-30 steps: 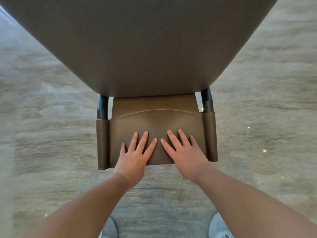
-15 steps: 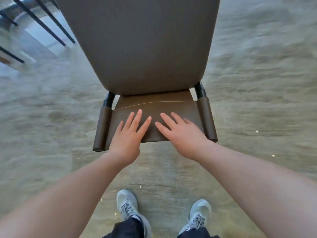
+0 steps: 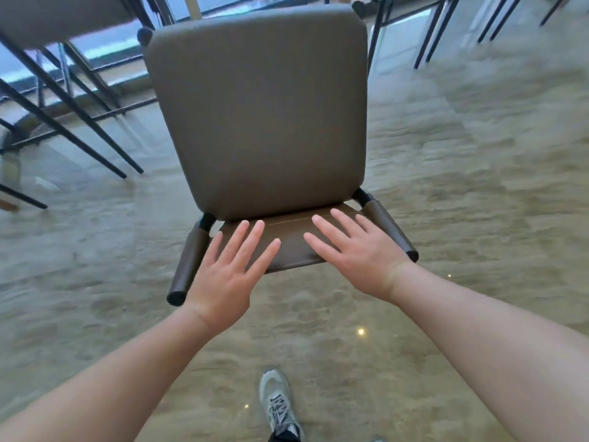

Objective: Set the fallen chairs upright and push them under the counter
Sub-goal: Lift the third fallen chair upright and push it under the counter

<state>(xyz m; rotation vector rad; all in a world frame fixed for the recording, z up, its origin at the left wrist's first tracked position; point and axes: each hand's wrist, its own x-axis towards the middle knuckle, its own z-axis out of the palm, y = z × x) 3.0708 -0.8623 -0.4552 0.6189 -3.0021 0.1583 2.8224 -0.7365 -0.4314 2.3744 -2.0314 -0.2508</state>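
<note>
**Chair Position and Hand Contact**

Polished beige stone floor [image 3: 478,161] extended across the room, with thin black legs of other furniture [image 3: 79,122] standing at the far left and far right. One brown chair [image 3: 264,116] stood at the centre, its padded seat facing away from the person and its leather backrest nearest them. The left hand [image 3: 226,272] and the right hand [image 3: 353,253] were both flat, fingers straight and spread, against the backrest, gripping nothing. One grey shoe [image 3: 280,406] stood on the floor below the arms.
</note>
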